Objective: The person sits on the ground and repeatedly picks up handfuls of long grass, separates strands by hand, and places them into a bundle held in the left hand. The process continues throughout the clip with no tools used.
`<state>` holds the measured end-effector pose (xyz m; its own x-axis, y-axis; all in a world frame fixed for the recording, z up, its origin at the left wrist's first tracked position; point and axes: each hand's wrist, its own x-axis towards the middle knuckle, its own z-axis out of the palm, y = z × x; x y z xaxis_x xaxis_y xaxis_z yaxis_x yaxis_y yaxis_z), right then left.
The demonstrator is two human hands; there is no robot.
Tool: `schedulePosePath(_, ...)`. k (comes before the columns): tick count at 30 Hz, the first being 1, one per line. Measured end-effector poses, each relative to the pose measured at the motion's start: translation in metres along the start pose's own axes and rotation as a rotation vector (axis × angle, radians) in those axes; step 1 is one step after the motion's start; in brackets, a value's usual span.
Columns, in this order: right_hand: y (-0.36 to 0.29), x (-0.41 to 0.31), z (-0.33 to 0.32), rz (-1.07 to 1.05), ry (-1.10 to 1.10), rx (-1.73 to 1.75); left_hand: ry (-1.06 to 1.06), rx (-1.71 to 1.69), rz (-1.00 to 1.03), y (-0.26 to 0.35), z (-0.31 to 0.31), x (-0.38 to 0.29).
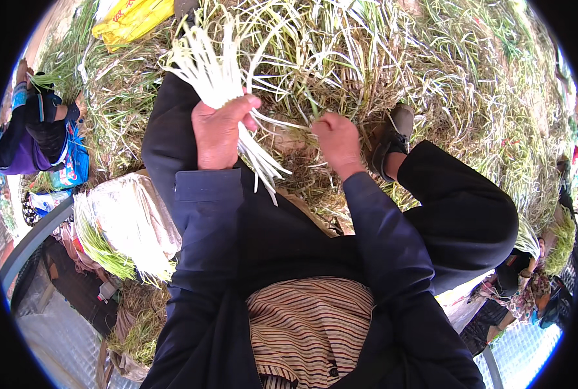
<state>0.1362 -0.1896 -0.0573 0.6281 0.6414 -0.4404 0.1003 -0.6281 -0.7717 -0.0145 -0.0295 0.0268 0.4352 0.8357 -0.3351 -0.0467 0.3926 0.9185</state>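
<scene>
A bunch of long, pale plant stalks (216, 73), perhaps garlic chives, is gripped in my left hand (219, 133) above my left thigh. Its whitish ends fan out overexposed above the fist, and thinner stems hang below it. My right hand (338, 145) is closed at the far end of a thin stalk (281, 122) that stretches across from the bunch. A blurred green piece (312, 101) sticks up from the right fingers. Beneath and beyond both hands spreads a heap of loose green and white stalks (352, 53).
Beside my left leg, laid stalks (105, 238) rest on a pale cloth-covered pile (128, 209). A yellow plastic bag (133, 22) lies at upper left. Other people sit at the far left (38, 131) and lower right (512, 272). My right shoe (391, 138) stands among the litter.
</scene>
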Motion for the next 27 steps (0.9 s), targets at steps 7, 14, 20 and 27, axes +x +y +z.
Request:
schedulePosePath(7,0.107,0.019,-0.046,0.202,0.201,-0.504,0.023,-0.097,-0.054,0.007,-0.016,-0.003)
schedulePosePath(14,-0.063,-0.012,-0.021,-0.363,-0.251,0.115,-0.003,-0.152,-0.160,0.006,-0.004,-0.013)
schedulePosePath(20,-0.024,-0.020,0.024,-0.450,-0.446,0.118,-0.067,-0.257,-0.177,0.018,-0.015,-0.006)
schedulePosePath(27,-0.031,-0.017,0.001,-0.122,-0.500,0.415,0.058,-0.258,-0.225,-0.005,-0.026,0.001)
